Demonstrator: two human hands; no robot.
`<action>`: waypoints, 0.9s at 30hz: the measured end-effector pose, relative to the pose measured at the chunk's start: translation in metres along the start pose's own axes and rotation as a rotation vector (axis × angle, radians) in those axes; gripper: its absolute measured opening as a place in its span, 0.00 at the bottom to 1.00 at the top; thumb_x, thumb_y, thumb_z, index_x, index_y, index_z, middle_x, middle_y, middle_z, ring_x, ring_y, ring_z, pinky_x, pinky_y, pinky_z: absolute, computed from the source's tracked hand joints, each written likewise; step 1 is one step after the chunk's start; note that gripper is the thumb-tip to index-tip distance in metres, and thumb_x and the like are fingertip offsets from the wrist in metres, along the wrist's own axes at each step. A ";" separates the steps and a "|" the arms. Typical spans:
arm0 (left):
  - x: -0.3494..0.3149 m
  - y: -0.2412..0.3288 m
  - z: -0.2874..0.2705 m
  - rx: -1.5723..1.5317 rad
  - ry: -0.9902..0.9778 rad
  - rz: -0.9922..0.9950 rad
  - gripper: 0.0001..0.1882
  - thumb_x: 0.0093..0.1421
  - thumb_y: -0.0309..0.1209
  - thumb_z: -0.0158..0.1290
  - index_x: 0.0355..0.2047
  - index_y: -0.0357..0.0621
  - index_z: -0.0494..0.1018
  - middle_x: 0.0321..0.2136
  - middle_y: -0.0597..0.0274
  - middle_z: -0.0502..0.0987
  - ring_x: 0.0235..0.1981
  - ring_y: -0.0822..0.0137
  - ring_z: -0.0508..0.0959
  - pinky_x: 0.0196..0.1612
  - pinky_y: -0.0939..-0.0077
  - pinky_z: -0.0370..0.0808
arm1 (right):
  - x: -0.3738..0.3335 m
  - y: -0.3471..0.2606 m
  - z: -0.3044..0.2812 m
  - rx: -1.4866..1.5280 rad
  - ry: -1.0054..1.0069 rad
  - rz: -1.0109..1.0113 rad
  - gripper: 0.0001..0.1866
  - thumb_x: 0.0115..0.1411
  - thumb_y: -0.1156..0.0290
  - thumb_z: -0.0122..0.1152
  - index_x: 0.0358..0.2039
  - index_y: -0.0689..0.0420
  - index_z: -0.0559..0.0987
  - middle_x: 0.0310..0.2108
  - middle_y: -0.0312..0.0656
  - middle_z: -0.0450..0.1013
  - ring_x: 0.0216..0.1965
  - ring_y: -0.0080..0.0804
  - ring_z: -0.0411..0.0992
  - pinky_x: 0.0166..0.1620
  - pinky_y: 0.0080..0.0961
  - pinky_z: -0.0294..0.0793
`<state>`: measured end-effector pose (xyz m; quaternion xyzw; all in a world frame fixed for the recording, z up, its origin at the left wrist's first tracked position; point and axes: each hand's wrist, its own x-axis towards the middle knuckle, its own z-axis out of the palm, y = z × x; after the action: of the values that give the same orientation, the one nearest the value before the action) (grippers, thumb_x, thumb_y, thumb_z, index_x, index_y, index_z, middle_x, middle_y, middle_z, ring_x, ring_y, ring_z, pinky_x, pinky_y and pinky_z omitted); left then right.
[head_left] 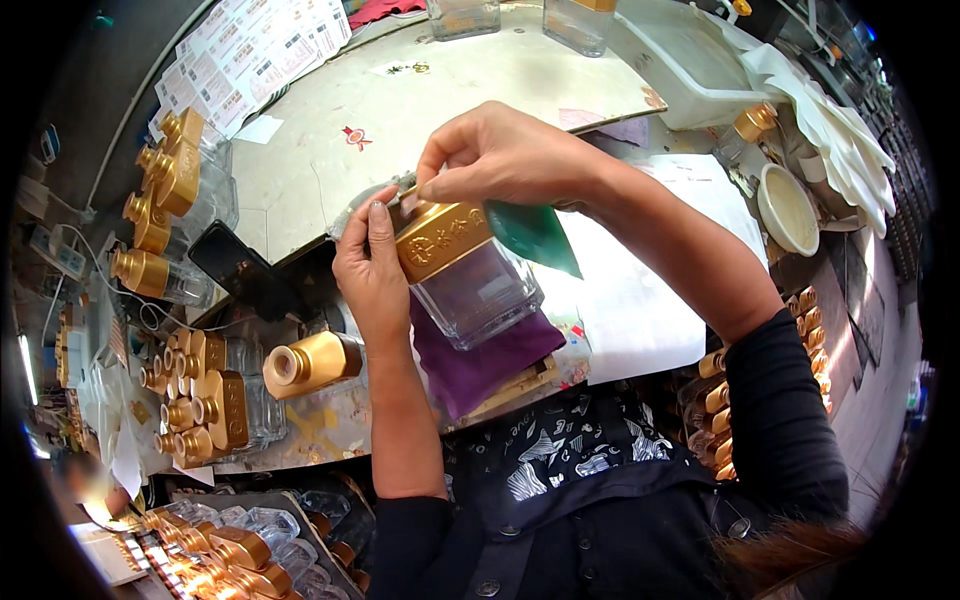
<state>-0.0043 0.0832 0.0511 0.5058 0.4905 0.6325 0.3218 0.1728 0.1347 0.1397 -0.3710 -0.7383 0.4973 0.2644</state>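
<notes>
A square clear glass bottle (476, 304) with an embossed gold shoulder (437, 245) lies tilted on a folded purple cloth (452, 378), its neck end pointing away from me. My left hand (372, 270) is closed on the gold end, thumb and fingers near the neck. My right hand (500, 155) is closed too, thumb and forefinger pinched close above the neck; anything small between those fingertips is hidden. A green plastic sheet (537, 238) hangs from beneath my right hand, over the bottle's side, and seems held by its lower fingers.
Gold-topped bottles (212, 390) crowd the left, with one bottle (312, 365) beside my left forearm. A black phone (240, 262) leans nearby. White paper (650, 300) lies to the right; beyond are a round white bowl (789, 209) and plastic bin (690, 105). A raised pale board (300, 190) lies ahead.
</notes>
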 end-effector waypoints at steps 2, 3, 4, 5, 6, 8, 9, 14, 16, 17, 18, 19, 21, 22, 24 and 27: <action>0.008 -0.006 -0.006 0.118 -0.066 -0.014 0.15 0.67 0.37 0.46 0.41 0.41 0.79 0.39 0.61 0.78 0.46 0.70 0.71 0.51 0.74 0.66 | 0.010 0.004 0.002 0.003 -0.047 0.043 0.09 0.55 0.68 0.60 0.29 0.61 0.80 0.19 0.30 0.70 0.21 0.14 0.64 0.25 0.15 0.62; 0.012 -0.009 -0.007 0.228 -0.081 0.002 0.15 0.67 0.39 0.46 0.40 0.45 0.80 0.39 0.59 0.79 0.50 0.66 0.69 0.56 0.69 0.61 | 0.014 0.011 0.000 -0.104 -0.033 0.063 0.09 0.53 0.67 0.61 0.28 0.60 0.80 0.18 0.31 0.70 0.21 0.15 0.64 0.25 0.16 0.62; 0.015 -0.014 -0.010 0.251 -0.105 0.040 0.15 0.67 0.39 0.47 0.40 0.46 0.80 0.39 0.59 0.79 0.51 0.65 0.69 0.57 0.68 0.59 | 0.015 0.018 0.000 -0.130 -0.032 0.076 0.10 0.52 0.66 0.61 0.27 0.60 0.80 0.18 0.31 0.70 0.21 0.15 0.64 0.25 0.16 0.62; 0.017 -0.019 -0.014 0.276 -0.126 0.078 0.15 0.67 0.39 0.47 0.40 0.47 0.81 0.39 0.59 0.79 0.52 0.64 0.68 0.58 0.66 0.57 | 0.016 0.024 -0.001 -0.155 -0.034 0.085 0.10 0.52 0.66 0.61 0.27 0.60 0.80 0.17 0.31 0.70 0.20 0.16 0.64 0.25 0.17 0.62; 0.018 -0.019 -0.015 0.256 -0.144 0.059 0.15 0.66 0.40 0.48 0.40 0.47 0.81 0.38 0.60 0.80 0.52 0.64 0.69 0.61 0.64 0.53 | 0.017 0.028 -0.001 -0.179 -0.035 0.095 0.10 0.51 0.66 0.61 0.26 0.60 0.80 0.17 0.31 0.69 0.20 0.16 0.64 0.25 0.17 0.63; 0.020 -0.019 -0.018 0.214 -0.181 0.023 0.14 0.65 0.41 0.49 0.40 0.48 0.81 0.36 0.61 0.80 0.52 0.64 0.70 0.65 0.60 0.45 | 0.017 0.028 -0.001 -0.161 -0.020 0.110 0.10 0.50 0.66 0.61 0.26 0.61 0.80 0.16 0.32 0.69 0.20 0.17 0.64 0.25 0.18 0.63; 0.021 -0.018 -0.019 0.176 -0.200 -0.019 0.14 0.64 0.41 0.51 0.39 0.48 0.81 0.35 0.61 0.81 0.51 0.64 0.71 0.66 0.59 0.43 | 0.016 0.026 -0.001 -0.168 -0.022 0.121 0.10 0.50 0.66 0.61 0.26 0.61 0.80 0.16 0.32 0.69 0.20 0.17 0.64 0.24 0.18 0.63; 0.026 -0.010 -0.017 0.214 -0.270 -0.091 0.14 0.54 0.42 0.62 0.36 0.49 0.81 0.32 0.64 0.81 0.46 0.67 0.74 0.68 0.55 0.35 | 0.015 0.028 -0.004 -0.229 -0.016 0.105 0.11 0.49 0.66 0.60 0.26 0.61 0.80 0.16 0.35 0.69 0.20 0.19 0.65 0.25 0.20 0.64; 0.030 -0.010 -0.019 0.199 -0.270 -0.127 0.14 0.51 0.41 0.64 0.35 0.49 0.81 0.32 0.64 0.81 0.44 0.67 0.75 0.68 0.55 0.34 | 0.017 0.029 -0.005 -0.267 -0.012 0.083 0.11 0.49 0.66 0.60 0.26 0.62 0.80 0.16 0.36 0.70 0.20 0.21 0.65 0.25 0.21 0.65; 0.031 -0.009 -0.020 0.193 -0.270 -0.147 0.14 0.50 0.40 0.65 0.35 0.49 0.81 0.31 0.64 0.81 0.44 0.67 0.75 0.68 0.55 0.34 | 0.018 0.029 -0.005 -0.279 -0.019 0.078 0.11 0.49 0.66 0.60 0.26 0.62 0.80 0.16 0.37 0.70 0.20 0.21 0.66 0.25 0.22 0.65; 0.032 -0.007 -0.020 0.188 -0.273 -0.167 0.13 0.50 0.40 0.65 0.35 0.49 0.81 0.31 0.64 0.81 0.44 0.67 0.75 0.68 0.55 0.35 | 0.020 0.029 -0.006 -0.290 -0.026 0.073 0.11 0.49 0.67 0.60 0.27 0.62 0.80 0.16 0.37 0.70 0.20 0.22 0.66 0.25 0.23 0.65; 0.033 -0.007 -0.021 0.189 -0.273 -0.177 0.13 0.50 0.39 0.65 0.34 0.48 0.81 0.31 0.64 0.81 0.43 0.67 0.75 0.68 0.55 0.35 | 0.021 0.029 -0.006 -0.301 -0.033 0.068 0.11 0.48 0.67 0.60 0.27 0.62 0.80 0.16 0.38 0.70 0.20 0.23 0.66 0.25 0.23 0.66; 0.036 -0.008 -0.022 0.195 -0.273 -0.187 0.12 0.50 0.37 0.65 0.34 0.47 0.82 0.31 0.64 0.81 0.42 0.67 0.76 0.68 0.55 0.35 | 0.024 0.031 -0.007 -0.322 -0.046 0.066 0.11 0.48 0.67 0.60 0.27 0.62 0.80 0.17 0.39 0.71 0.20 0.24 0.67 0.26 0.24 0.66; 0.036 -0.008 -0.022 0.186 -0.278 -0.195 0.12 0.50 0.36 0.65 0.34 0.47 0.82 0.31 0.64 0.81 0.41 0.68 0.76 0.68 0.56 0.35 | 0.025 0.031 -0.007 -0.332 -0.052 0.064 0.11 0.48 0.67 0.60 0.27 0.63 0.80 0.17 0.39 0.71 0.20 0.24 0.67 0.26 0.24 0.67; 0.038 -0.007 -0.022 0.156 -0.293 -0.219 0.11 0.50 0.34 0.65 0.33 0.45 0.82 0.31 0.64 0.81 0.39 0.70 0.76 0.68 0.58 0.37 | 0.027 0.033 -0.007 -0.341 -0.058 0.072 0.11 0.48 0.67 0.60 0.27 0.62 0.80 0.18 0.40 0.72 0.21 0.25 0.68 0.26 0.25 0.68; 0.038 -0.007 -0.022 0.128 -0.298 -0.235 0.11 0.50 0.33 0.65 0.34 0.44 0.81 0.30 0.65 0.81 0.36 0.73 0.76 0.67 0.63 0.43 | 0.028 0.032 -0.007 -0.323 -0.069 0.093 0.11 0.48 0.67 0.60 0.27 0.63 0.80 0.18 0.41 0.72 0.21 0.26 0.69 0.27 0.25 0.69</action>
<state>-0.0372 0.1135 0.0567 0.5525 0.5323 0.4763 0.4296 0.1713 0.1686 0.1131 -0.4251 -0.7993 0.3964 0.1526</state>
